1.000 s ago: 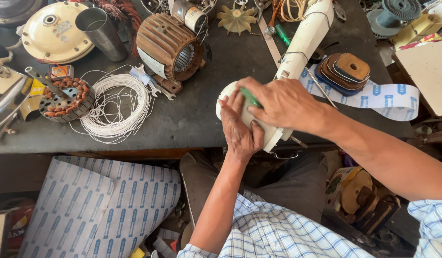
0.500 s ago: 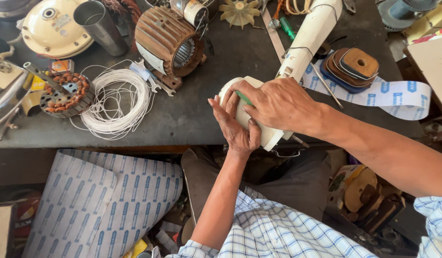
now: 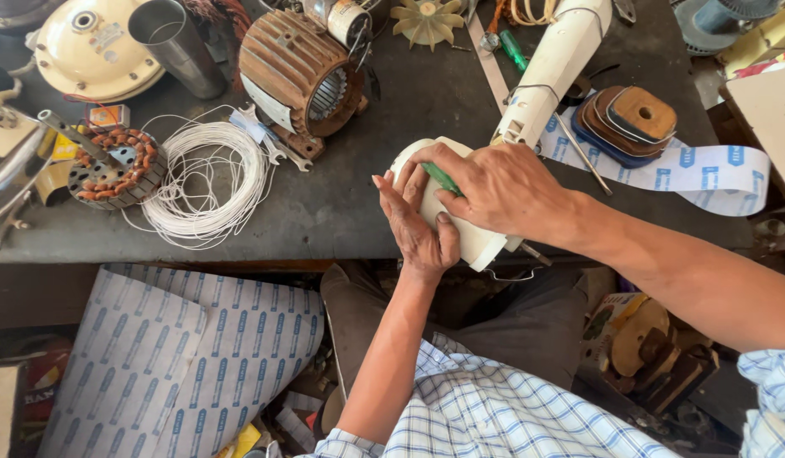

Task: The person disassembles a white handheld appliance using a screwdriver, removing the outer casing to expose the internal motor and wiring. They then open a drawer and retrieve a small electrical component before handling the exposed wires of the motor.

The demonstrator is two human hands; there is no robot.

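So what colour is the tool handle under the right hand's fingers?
Green handle, gripped by the right hand against the white housing; head view.
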